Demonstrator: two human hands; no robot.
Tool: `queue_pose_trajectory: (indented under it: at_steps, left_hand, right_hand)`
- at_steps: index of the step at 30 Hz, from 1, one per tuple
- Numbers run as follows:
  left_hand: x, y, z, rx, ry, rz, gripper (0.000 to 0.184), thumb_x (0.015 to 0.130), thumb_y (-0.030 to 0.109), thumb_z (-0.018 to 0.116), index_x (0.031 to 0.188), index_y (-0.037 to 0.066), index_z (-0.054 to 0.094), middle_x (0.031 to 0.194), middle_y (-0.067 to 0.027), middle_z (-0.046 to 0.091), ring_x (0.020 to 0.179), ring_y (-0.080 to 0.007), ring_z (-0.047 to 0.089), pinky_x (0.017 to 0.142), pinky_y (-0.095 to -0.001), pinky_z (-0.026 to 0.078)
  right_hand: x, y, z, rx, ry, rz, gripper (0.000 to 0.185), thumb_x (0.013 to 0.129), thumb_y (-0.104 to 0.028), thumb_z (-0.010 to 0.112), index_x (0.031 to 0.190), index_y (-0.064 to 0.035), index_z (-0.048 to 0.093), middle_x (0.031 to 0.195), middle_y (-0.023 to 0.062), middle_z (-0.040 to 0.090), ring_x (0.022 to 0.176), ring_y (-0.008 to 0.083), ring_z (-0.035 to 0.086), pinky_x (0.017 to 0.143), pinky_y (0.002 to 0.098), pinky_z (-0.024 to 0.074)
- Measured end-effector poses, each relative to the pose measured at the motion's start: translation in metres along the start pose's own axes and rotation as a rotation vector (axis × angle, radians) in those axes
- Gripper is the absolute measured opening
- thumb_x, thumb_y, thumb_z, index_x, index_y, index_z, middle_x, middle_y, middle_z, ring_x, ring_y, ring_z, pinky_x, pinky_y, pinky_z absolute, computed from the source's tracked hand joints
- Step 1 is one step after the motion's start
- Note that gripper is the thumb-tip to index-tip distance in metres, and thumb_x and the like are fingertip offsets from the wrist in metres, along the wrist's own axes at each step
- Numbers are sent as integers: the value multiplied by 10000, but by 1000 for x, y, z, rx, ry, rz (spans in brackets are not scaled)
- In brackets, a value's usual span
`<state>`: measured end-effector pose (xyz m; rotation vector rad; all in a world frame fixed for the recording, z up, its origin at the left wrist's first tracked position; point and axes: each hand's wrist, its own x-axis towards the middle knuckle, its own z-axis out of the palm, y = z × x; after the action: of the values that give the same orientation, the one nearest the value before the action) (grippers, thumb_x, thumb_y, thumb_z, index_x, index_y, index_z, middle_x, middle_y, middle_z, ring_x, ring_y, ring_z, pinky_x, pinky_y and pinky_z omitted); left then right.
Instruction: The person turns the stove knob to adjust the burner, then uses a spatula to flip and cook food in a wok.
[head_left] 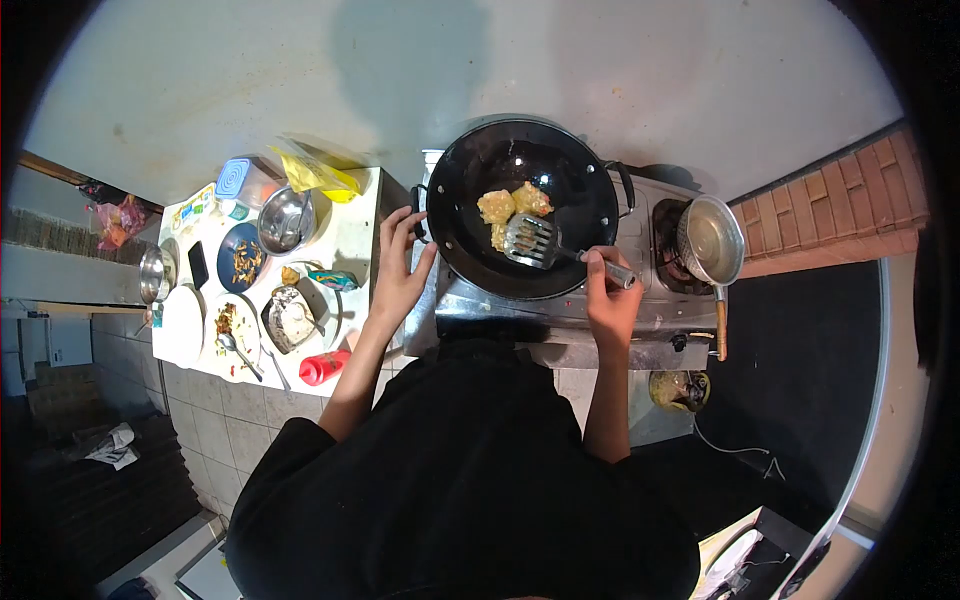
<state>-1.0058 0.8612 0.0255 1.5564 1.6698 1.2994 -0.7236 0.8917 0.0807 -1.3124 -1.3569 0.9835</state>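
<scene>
A black wok (470, 185) sits on the stove with several yellow, lumpy fritters (495, 207) in it. My right hand (608, 290) is closed around the handle of a slotted metal spatula (530, 241). The spatula's blade lies over the lowest fritter and partly hides it. Beside the wok's left loop handle (419, 214) is my left hand (402, 265), its fingers extended and thumb apart. Its fingertips are at the handle; whether they touch it I cannot tell.
Right of the wok, a saucepan (712, 240) with liquid stands on the other burner, its wooden handle (722, 330) jutting forward. On the left table are a dark blue plate (228, 245), a metal bowl (272, 222), a red-capped bottle (322, 368) and a yellow plastic bag (318, 175).
</scene>
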Motion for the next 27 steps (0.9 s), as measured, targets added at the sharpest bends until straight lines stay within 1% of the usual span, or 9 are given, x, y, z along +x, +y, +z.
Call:
queue_pose_trajectory:
  at_steps: [6, 8, 9, 11, 12, 14, 15, 17, 27]
  left_hand:
    - [1, 1, -1, 23, 2, 10, 420, 902, 73, 629, 1304, 50, 512, 1371, -148, 389, 1202, -280, 495, 981, -355, 458]
    - [1, 1, 0, 28, 1, 10, 417, 902, 74, 628, 1303, 52, 513, 1371, -148, 389, 1205, -281, 493, 980, -356, 459]
    - [1, -2, 1, 16, 5, 10, 417, 902, 74, 630, 1302, 52, 514, 1370, -148, 389, 1205, -281, 493, 979, -356, 460]
    - [1, -5, 2, 3, 11, 9, 416, 902, 75, 631, 1301, 53, 514, 1370, -148, 389, 1205, -281, 493, 977, -357, 462]
    - [1, -5, 2, -4, 13, 8, 416, 901, 73, 631, 1300, 53, 514, 1369, -148, 390, 1203, -282, 494, 976, -358, 464]
    - [1, -4, 1, -12, 14, 6, 417, 901, 71, 632, 1300, 53, 514, 1368, -148, 391, 1202, -283, 496, 975, -359, 467]
    - [1, -4, 1, -9, 10, 4, 417, 900, 69, 633, 1300, 52, 514, 1366, -148, 393, 1203, -285, 497, 976, -360, 468]
    - [2, -2, 0, -6, 7, 4, 418, 899, 66, 633, 1300, 52, 514, 1364, -148, 396, 1205, -287, 498, 977, -361, 470]
    - [2, -1, -1, 25, 9, 16, 414, 901, 59, 630, 1299, 47, 517, 1358, -152, 402, 1210, -290, 497, 982, -358, 464]
  right_hand:
    - [9, -18, -2, -170, 12, -63, 154, 960, -121, 573, 894, 2, 637, 649, -27, 563, 594, 17, 456, 524, 204, 350]
    - [15, -38, -4, -239, -30, -8, 141, 951, -114, 571, 912, 8, 631, 649, 58, 609, 569, 53, 508, 517, 251, 403]
    - [19, -38, -4, -240, -30, -8, 141, 951, -114, 571, 912, 8, 631, 649, 58, 609, 569, 53, 508, 517, 251, 403]
    - [33, -37, -8, -424, 4, -276, 124, 934, -109, 585, 925, 9, 622, 666, 155, 631, 541, 189, 608, 530, 328, 457]
    - [41, -37, -9, -425, 3, -275, 124, 934, -109, 585, 925, 9, 622, 666, 155, 631, 541, 189, 608, 530, 328, 457]
    - [56, -39, -11, -560, 1, -414, 140, 921, -129, 594, 942, 6, 622, 686, 210, 627, 614, 345, 653, 567, 408, 487]
    - [61, -42, -10, -561, 1, -413, 140, 921, -129, 594, 942, 6, 622, 686, 210, 627, 614, 345, 653, 567, 408, 487]
    - [73, -48, -9, -699, -13, -378, 176, 926, -178, 587, 951, -9, 628, 704, 214, 641, 682, 423, 631, 598, 457, 490]
    - [125, -48, 3, -841, -269, -410, 200, 915, -217, 581, 953, -29, 636, 714, 211, 637, 707, 423, 630, 639, 490, 487]
